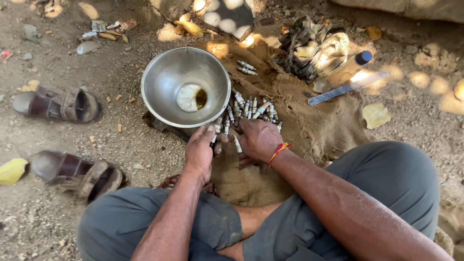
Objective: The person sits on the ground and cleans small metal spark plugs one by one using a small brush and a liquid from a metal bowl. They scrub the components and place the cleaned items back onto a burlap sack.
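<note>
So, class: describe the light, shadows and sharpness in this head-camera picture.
Head view: dappled sun makes bright patches near the top and right, washing out the bottle; the bowl shows soft reflections, no hard glare; both hands and the spark plugs lie in even shade; all looks fairly sharp, edges slightly curved.

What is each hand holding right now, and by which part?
Left hand pinches one spark plug by its lower end. Right hand rests on the spark plug pile; its grip is hidden.

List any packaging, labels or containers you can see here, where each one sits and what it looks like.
Plastic bottle: upper right, lying on burlap beside a rag; pale body, dark blue cap.
Crumpled wrappers: upper left on the dirt; white, yellow and red scraps.
No signs or screens.
</note>
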